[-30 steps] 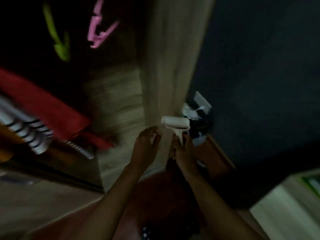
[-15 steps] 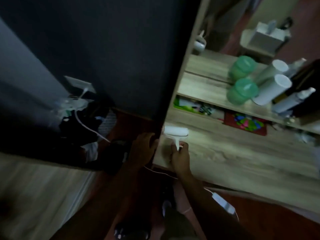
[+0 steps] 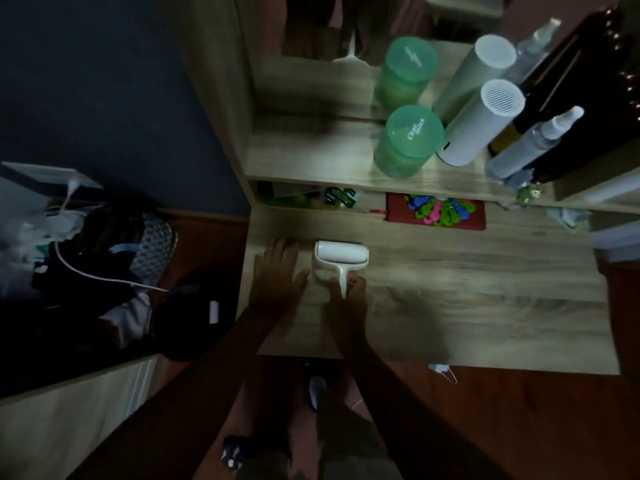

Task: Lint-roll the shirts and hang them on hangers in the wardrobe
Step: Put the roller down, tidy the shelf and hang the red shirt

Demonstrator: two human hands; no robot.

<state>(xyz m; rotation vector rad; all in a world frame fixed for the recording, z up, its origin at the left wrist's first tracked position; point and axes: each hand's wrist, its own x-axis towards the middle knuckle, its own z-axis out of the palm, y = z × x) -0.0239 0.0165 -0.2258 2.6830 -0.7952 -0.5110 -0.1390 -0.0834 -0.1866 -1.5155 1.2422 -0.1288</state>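
Note:
A white lint roller point(image 3: 341, 259) lies on the wooden desk top point(image 3: 450, 299), roller head away from me, handle pointing toward me. My right hand point(image 3: 346, 299) has its fingers around the handle's end. My left hand point(image 3: 277, 275) rests flat on the desk just left of the roller, fingers spread, holding nothing. No shirt or hanger is in view.
Two green jars point(image 3: 407, 140), a white cylinder point(image 3: 481, 123) and spray bottles point(image 3: 533, 147) stand on the shelf behind. A red pouch point(image 3: 436, 211) lies under the shelf. A pile of clothes and a white cable point(image 3: 97, 271) sit left of the desk.
The view swung from the wardrobe to the desk. The roller went from held in the air down onto the desk top, and my left hand now lies flat beside it.

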